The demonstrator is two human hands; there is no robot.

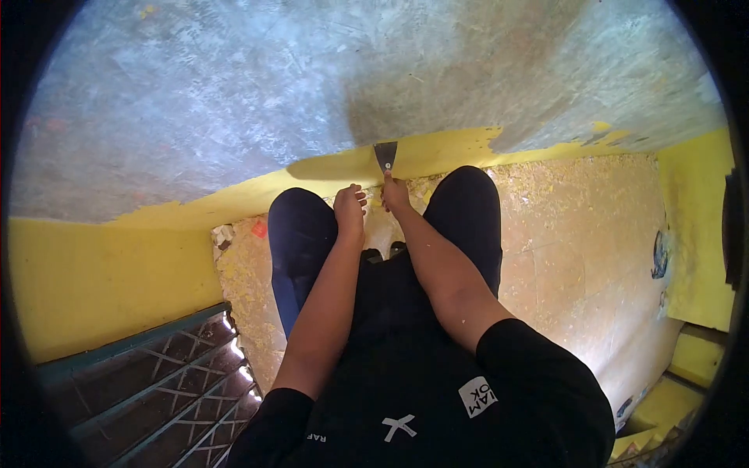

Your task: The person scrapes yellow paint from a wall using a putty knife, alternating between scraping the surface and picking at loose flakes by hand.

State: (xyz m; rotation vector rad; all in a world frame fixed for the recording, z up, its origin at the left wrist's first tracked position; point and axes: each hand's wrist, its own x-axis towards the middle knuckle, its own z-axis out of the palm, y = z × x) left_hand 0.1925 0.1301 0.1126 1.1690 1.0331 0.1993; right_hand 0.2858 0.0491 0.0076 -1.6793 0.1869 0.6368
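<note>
My right hand (395, 193) is closed around the handle of a paint scraper (385, 156). The scraper's dark, flared blade points up against the wall, where its tip lies at the border of the yellow paint (445, 148) and the bare grey surface (234, 86). Between my knees, left of the scraper, my left hand (349, 205) hangs with loosely curled fingers a little apart. Nothing shows in it, and it does not touch the scraper.
Yellow flakes litter the tan floor (569, 234). At left are a whitish lump (223, 236), a red scrap (259, 228) and a dark metal folding gate (148, 382). A dark crumpled bag (660, 255) lies by the right yellow wall (694, 210).
</note>
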